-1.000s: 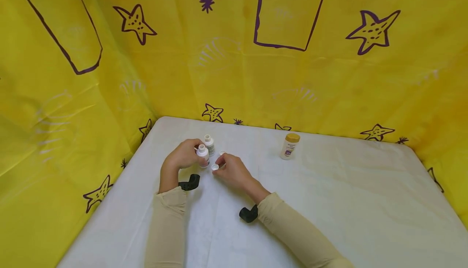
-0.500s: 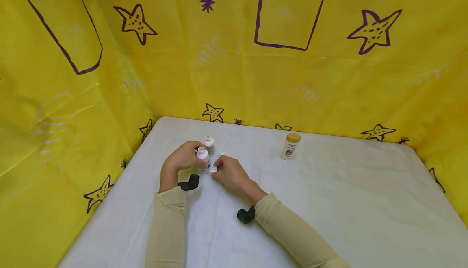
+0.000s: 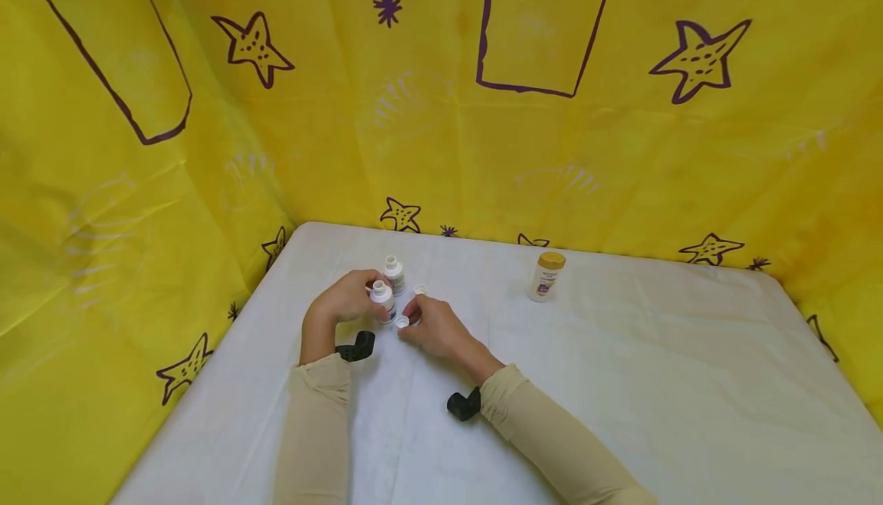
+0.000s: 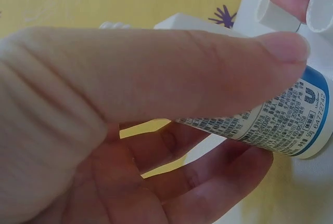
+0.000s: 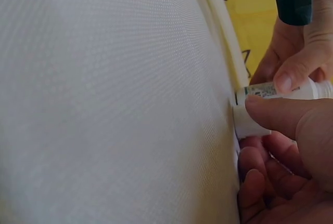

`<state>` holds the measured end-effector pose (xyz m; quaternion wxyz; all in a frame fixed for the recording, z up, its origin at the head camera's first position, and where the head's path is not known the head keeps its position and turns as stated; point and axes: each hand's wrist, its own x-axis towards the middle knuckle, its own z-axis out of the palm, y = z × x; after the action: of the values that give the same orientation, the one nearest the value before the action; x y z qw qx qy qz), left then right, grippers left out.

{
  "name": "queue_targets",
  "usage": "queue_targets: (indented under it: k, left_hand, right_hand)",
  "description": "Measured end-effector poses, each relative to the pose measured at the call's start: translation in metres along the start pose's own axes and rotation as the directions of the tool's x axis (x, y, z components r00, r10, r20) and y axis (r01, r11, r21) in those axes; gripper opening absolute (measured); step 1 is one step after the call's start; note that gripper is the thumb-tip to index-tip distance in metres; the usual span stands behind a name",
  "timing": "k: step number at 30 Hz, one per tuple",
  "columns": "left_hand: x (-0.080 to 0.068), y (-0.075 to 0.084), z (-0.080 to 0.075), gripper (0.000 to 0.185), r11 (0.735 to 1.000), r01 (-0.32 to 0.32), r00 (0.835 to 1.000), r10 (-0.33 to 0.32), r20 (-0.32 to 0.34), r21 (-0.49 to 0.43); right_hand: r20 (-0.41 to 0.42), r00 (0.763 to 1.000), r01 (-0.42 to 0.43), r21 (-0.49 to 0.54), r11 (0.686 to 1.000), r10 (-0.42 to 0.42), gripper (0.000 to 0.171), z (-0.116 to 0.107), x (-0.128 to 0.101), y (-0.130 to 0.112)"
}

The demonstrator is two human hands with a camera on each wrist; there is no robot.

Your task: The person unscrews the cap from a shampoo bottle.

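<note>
My left hand (image 3: 360, 296) grips a small white bottle (image 3: 382, 297) upright on the table, its neck bare. In the left wrist view my thumb (image 4: 171, 73) lies across the bottle's blue-banded label (image 4: 283, 122). My right hand (image 3: 412, 318) pinches a small white cap (image 3: 402, 322) just right of the bottle's base, low over the white tablecloth (image 3: 621, 367). The right wrist view shows the cap (image 5: 248, 123) under my thumb, close to the bottle (image 5: 276, 90). A second uncapped white bottle (image 3: 394, 270) stands right behind the first.
Another loose white cap (image 3: 419, 290) lies behind my right hand. A white bottle with a yellow lid (image 3: 547, 276) stands farther right. Yellow cloth walls (image 3: 483, 129) printed with purple stars close off the back and left of the table.
My right hand has drawn the cap slightly left, closer to the held bottle. The left hand and its bottle have hardly moved.
</note>
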<state>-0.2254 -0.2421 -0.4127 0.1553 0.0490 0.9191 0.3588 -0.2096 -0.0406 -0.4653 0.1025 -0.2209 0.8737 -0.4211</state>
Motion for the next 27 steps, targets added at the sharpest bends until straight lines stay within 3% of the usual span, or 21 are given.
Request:
queue_targets:
  k: [8, 12, 15, 22, 27]
  left_hand:
    - [-0.005, 0.0, 0.0, 0.045, 1.0, -0.006, 1.0, 0.006, 0.016, 0.005]
    - [-0.012, 0.0, -0.004, 0.052, 1.0, 0.02, 0.999, -0.019, 0.035, -0.024]
    - [-0.019, 0.003, -0.011, 0.059, 0.999, 0.004, 0.999, -0.003, 0.033, -0.037]
    - [-0.037, 0.015, -0.025, 0.073, 0.999, -0.047, 0.997, 0.045, -0.062, -0.025]
    - [-0.046, 0.031, -0.029, 0.077, 0.998, -0.065, 0.982, 0.062, -0.176, -0.012]
  right_hand:
    - [0.033, 0.999, 0.02, -0.016, 1.0, -0.02, 0.025, -0.001, -0.003, 0.0]
    - [0.043, 0.999, -0.001, -0.018, 1.0, 0.002, 0.031, -0.007, -0.009, -0.002]
    - [0.047, 0.999, -0.024, -0.003, 1.0, 0.025, 0.035, -0.016, -0.014, -0.006]
    - [-0.002, 0.999, -0.033, 0.001, 0.999, 0.033, 0.043, -0.045, -0.026, -0.013]
    - [-0.024, 0.997, -0.077, -0.019, 0.997, 0.076, 0.051, -0.071, -0.038, -0.018]
